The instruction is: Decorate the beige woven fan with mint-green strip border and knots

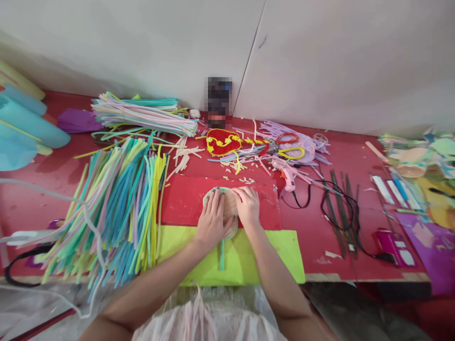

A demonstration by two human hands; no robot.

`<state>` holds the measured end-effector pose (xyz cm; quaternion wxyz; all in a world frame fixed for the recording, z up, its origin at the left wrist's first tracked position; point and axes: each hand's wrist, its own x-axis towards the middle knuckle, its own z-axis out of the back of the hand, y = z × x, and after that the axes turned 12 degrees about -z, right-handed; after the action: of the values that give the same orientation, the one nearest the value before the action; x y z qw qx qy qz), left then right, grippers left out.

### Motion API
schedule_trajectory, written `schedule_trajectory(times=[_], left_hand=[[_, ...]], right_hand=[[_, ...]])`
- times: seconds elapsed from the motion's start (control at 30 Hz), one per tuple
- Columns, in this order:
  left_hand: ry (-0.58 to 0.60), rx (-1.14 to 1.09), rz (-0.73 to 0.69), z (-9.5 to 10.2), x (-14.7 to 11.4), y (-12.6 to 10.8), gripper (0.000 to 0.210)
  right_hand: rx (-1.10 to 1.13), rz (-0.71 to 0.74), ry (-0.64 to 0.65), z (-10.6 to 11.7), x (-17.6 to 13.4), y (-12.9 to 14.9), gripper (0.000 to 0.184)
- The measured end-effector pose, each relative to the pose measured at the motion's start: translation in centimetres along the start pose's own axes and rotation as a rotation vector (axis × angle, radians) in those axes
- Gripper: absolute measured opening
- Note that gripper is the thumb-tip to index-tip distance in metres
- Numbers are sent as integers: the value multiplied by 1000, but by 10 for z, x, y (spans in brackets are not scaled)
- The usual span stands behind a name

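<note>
A pale beige pipe-cleaner fan with a light green rim lies between my hands, its short green stem pointing toward me. My left hand rests on the fan's left half, fingers stretched flat over its surface. At the upper right rim, my right hand has bent fingers closed on the edge; its fingertips are partly hidden. Beneath the fan are a red board and a yellow-green sheet.
Colourful pipe cleaners are heaped at left, with another bundle behind. A finished red fan, scissors and a pink glue gun lie beyond the board. A black cord and dark rods lie right.
</note>
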<state>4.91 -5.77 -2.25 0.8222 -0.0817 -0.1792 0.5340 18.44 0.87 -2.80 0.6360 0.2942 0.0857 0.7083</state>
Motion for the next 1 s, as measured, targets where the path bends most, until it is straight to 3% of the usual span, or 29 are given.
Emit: schedule_trajectory(times=[0.6, 1.0], left_hand=[[50, 51, 29, 2, 0, -4, 67], [19, 0, 10, 1, 0, -7, 61]], right_hand=[[74, -49, 64, 1, 1, -3, 17], [59, -37, 32, -2, 0, -2, 18]])
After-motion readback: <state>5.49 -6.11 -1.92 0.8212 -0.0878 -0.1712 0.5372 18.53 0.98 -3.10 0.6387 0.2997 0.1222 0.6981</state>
